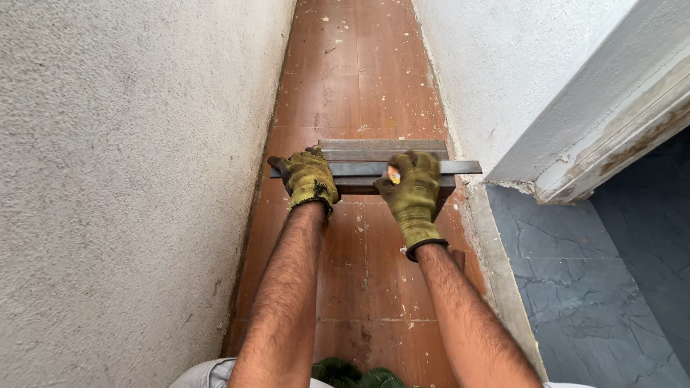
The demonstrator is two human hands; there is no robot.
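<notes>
**A:** Where are you standing?

**B:** In a narrow passage. Rough white plastered wall (122,179) tight on my left, another white wall (503,65) on my right, and a strip of reddish-brown tiled floor (359,79) running away between them, spattered with pale flecks.

**A:** And your hands?

**B:** Both gloved in olive-green. My left hand (310,178) is curled shut over the near edge of a stack of grey metal bars (374,152), toward its left end. My right hand (411,185) is closed on the same stack, nearer the middle, fingers wrapped over the top.

**A:** Where's the stack?

**B:** Held crosswise in front of me, spanning nearly the width of the passage. The front bar pokes out past the others on the right.

**A:** Anything else around?

**B:** Lower right, the brown tiles end at a pale kerb (503,287), then dark grey marbled floor (596,287). A worn white door frame (618,136) slants above it.
</notes>
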